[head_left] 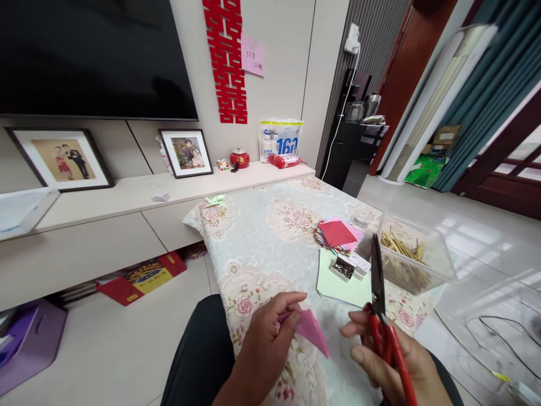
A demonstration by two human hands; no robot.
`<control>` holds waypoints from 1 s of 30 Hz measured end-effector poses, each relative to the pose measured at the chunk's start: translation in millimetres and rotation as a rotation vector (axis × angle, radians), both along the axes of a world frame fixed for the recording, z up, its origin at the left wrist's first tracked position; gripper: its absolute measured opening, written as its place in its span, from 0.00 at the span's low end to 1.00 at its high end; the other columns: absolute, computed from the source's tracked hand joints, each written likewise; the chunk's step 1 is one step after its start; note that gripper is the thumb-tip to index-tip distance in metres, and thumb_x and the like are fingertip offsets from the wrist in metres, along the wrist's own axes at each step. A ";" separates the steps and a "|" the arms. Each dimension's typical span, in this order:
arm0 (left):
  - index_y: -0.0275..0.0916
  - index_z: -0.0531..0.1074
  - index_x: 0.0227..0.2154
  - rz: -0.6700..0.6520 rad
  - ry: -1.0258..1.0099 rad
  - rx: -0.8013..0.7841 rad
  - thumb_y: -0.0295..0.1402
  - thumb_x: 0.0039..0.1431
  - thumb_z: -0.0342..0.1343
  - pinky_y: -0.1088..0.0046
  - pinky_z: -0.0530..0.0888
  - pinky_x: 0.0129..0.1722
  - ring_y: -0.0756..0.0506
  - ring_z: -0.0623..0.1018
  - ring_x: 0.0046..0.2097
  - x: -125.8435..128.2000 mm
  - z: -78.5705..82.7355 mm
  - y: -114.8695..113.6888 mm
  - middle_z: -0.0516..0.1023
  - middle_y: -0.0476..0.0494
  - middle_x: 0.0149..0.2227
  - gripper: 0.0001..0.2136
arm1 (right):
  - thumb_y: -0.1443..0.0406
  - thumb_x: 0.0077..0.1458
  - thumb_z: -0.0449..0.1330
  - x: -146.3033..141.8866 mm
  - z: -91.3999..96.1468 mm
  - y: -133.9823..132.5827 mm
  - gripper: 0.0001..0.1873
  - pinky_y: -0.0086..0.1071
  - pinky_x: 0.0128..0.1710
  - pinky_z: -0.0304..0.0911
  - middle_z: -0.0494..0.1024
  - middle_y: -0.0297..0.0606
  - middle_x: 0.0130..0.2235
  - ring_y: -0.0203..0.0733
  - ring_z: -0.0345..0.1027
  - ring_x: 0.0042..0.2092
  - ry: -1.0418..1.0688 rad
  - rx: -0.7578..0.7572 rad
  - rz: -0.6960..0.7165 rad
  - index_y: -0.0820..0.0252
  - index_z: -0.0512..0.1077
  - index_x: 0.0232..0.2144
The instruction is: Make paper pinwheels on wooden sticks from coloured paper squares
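Pinched between the thumb and fingers of my left hand [270,332] is a folded piece of pink paper [311,331], its pointed end toward the right. My right hand [397,361] holds a pair of scissors [377,282] with red handles. The dark blades point up and look closed, apart from the paper. Beyond my hands, light green paper sheets [344,287] lie on the table, with a small open box of metal pins or tacks [343,268] on top. Behind that is a pile of coloured paper squares, a red one [337,232] uppermost.
A clear plastic bin [435,270] of thin wooden sticks [399,248] stands at the table's right edge. A folded green paper piece [216,200] sits at the far left corner of the flowered tablecloth [253,225]. Behind runs a low cabinet [139,194] with framed photos.
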State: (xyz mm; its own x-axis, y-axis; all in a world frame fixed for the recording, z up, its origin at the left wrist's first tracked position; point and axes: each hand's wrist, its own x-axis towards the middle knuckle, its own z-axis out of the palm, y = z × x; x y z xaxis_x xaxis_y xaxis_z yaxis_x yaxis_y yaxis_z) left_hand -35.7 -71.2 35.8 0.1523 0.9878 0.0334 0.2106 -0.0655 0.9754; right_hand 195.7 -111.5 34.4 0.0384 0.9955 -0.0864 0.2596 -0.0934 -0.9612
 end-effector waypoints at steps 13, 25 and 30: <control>0.42 0.77 0.49 -0.013 -0.270 -0.085 0.43 0.60 0.58 0.70 0.73 0.36 0.44 0.77 0.36 -0.1 6.3 -11.8 0.81 0.41 0.36 0.17 | 0.51 0.43 0.72 -45.2 6.7 27.2 0.26 0.26 0.20 0.58 0.74 0.33 0.29 0.32 0.63 0.22 0.258 -0.109 0.034 0.61 0.75 0.41; 0.47 0.82 0.40 -0.263 -0.583 -0.177 0.44 0.56 0.63 0.62 0.74 0.46 0.37 0.74 0.50 3.1 -3.7 -4.5 0.71 0.40 0.49 0.12 | 0.59 0.42 0.74 -65.5 -5.1 30.1 0.18 0.21 0.16 0.51 0.66 0.26 0.17 0.24 0.50 0.16 0.845 -0.257 0.320 0.64 0.72 0.28; 0.45 0.81 0.32 -0.287 -0.668 -0.264 0.39 0.53 0.66 0.60 0.73 0.49 0.38 0.74 0.51 5.1 -5.6 -6.6 0.68 0.42 0.51 0.06 | 0.59 0.39 0.75 -68.3 -7.4 28.5 0.20 0.22 0.17 0.51 0.66 0.25 0.17 0.25 0.52 0.16 0.826 -0.316 0.275 0.63 0.73 0.30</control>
